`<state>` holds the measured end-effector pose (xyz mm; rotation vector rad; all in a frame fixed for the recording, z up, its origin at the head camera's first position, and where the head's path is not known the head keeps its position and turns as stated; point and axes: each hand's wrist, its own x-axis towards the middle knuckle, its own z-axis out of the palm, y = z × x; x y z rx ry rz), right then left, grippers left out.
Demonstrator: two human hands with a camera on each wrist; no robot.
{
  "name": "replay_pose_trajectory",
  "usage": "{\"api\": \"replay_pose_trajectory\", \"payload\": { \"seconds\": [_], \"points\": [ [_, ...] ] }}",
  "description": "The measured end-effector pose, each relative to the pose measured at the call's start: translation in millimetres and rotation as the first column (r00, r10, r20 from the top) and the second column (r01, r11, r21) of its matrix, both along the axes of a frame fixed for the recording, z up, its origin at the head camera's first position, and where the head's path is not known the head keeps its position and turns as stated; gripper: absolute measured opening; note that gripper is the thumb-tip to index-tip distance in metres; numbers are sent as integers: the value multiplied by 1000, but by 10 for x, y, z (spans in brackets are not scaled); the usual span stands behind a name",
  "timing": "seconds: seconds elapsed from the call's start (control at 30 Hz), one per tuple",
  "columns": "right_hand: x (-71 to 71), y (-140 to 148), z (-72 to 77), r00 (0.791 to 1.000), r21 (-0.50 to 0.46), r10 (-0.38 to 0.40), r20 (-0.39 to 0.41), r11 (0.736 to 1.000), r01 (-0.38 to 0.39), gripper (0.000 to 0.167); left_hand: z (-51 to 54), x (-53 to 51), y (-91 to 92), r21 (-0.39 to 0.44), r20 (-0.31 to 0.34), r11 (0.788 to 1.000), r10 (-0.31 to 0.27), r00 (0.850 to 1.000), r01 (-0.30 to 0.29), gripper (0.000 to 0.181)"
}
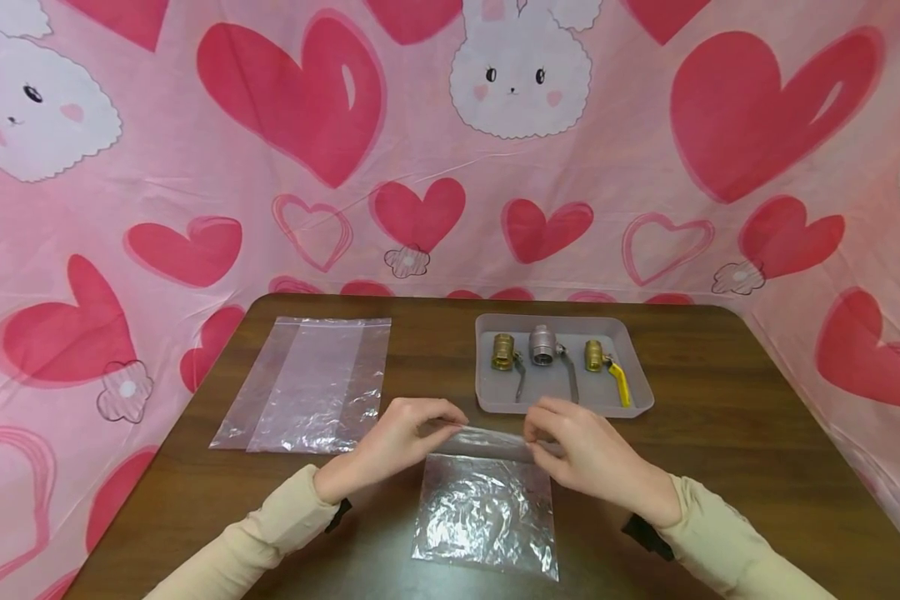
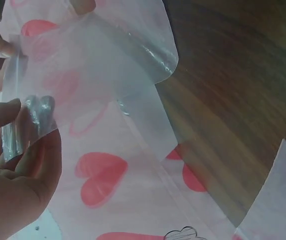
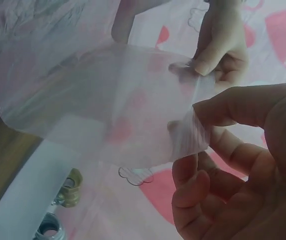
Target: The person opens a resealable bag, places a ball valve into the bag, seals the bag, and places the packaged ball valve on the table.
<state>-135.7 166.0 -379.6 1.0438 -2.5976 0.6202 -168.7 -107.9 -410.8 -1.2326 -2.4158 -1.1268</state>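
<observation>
A clear zip-lock bag (image 1: 483, 517) hangs over the near middle of the table, its zip edge held level between both hands. At its left corner my left hand (image 1: 401, 437) pinches the zip strip between thumb and fingers. The right corner is pinched by my right hand (image 1: 588, 446). In the left wrist view, the strip runs under the thumb of the left hand (image 2: 23, 180). From the right wrist, thumb and fingertips of the right hand (image 3: 248, 145) grip the zip edge of the bag (image 3: 143, 105). No contents show in the bag.
Behind the hands stands a translucent plastic tray (image 1: 562, 406). In it lie a brass ball valve (image 1: 502, 351), a silver ball valve (image 1: 542, 343) and a smaller brass valve (image 1: 594, 356) with a yellow lever. Flat overlapping zip-lock bags (image 1: 311, 383) lie at left on the wooden table (image 1: 720, 383).
</observation>
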Motion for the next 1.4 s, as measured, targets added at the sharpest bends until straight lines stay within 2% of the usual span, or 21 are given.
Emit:
{"api": "replay_pose_trajectory", "payload": {
  "seconds": [0.1, 0.2, 0.37, 0.5, 0.6, 0.77, 0.9, 1.0, 1.13, 1.27, 1.4],
  "points": [
    [-33, 5, 5, 998, -24, 19, 61, 1000, -17, 27, 5, 5, 20, -23, -79, 1000, -16, 997, 14, 18],
    [-69, 13, 8, 992, -49, 34, 118, 998, -28, 26, 14, 6, 35, -48, -177, 999, -20, 984, 11, 21],
    [-111, 18, -14, 984, -98, 62, 169, 994, -46, 23, 38, 6, 55, -71, -238, 996, -72, 969, 57, 17],
    [-121, 17, -26, 979, -128, 83, 188, 990, -59, 23, 35, 3, 56, -93, -263, 990, -129, 956, 108, 19],
    [-122, 18, -31, 976, -143, 95, 194, 987, -67, 24, 25, -2, 55, -108, -283, 986, -150, 947, 123, 26],
    [-123, 15, -39, 972, -162, 109, 210, 984, -75, 25, 18, -6, 49, -132, -305, 984, -157, 940, 122, 33],
    [-124, 12, -46, 969, -177, 118, 215, 981, -81, 25, 17, -6, 50, -138, -322, 983, -157, 934, 118, 33],
    [-124, 11, -48, 966, -187, 123, 226, 979, -81, 25, 13, -5, 59, -125, -315, 985, -156, 936, 122, 28],
    [-121, 7, -50, 960, -195, 123, 251, 978, -75, 23, -2, -2, 82, -95, -279, 988, -147, 949, 125, 20],
    [-120, 0, -48, 956, -199, 120, 267, 978, -67, 22, -12, -1, 109, -78, -268, 991, -124, 955, 107, 14],
    [-120, -10, -52, 961, -211, 116, 253, 976, -63, 20, -12, 4, 119, -76, -274, 993, -104, 956, 87, 14]
  ]
}}
